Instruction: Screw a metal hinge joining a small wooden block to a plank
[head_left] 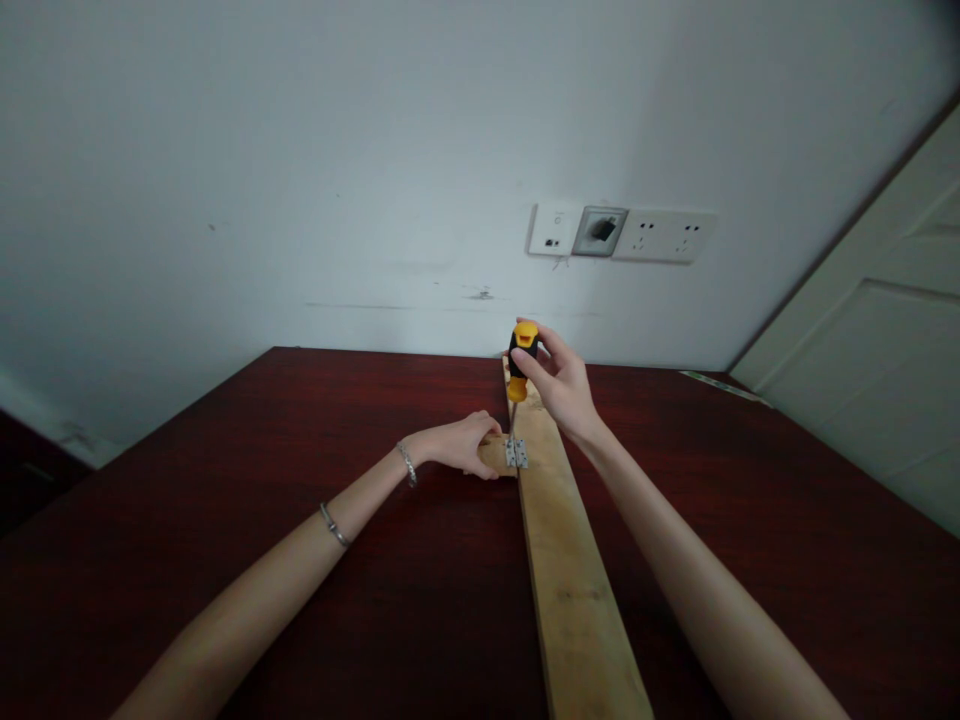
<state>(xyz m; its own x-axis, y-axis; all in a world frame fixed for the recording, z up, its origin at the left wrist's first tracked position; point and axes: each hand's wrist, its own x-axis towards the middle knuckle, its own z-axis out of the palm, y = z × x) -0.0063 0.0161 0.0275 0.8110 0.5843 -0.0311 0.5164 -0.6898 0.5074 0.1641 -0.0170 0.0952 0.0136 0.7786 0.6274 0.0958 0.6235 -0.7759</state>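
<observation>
Toward the far edge of the dark red surface [337, 420], mid-width: screwdriver [523, 358] over metal hinge [522, 455].
Right hand [564, 388] closed round the screwdriver; left hand [459, 443] clamped on the small wood block [493, 456] beside the long plank [574, 590]. Judged best: screwdriver upright, seated squarely, wood block braced firmly. Wall sockets [664, 236] stand past the far edge; nothing visibly blocks the screwdriver.

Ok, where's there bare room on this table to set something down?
The tabletop is bare left of the left forearm, toward the wall, and right of the right forearm, toward the panelled door. It's crowded around the hinge: the left hand holds the short wooden piece beside the long wooden board, and the right hand holds the screwdriver there.
</observation>
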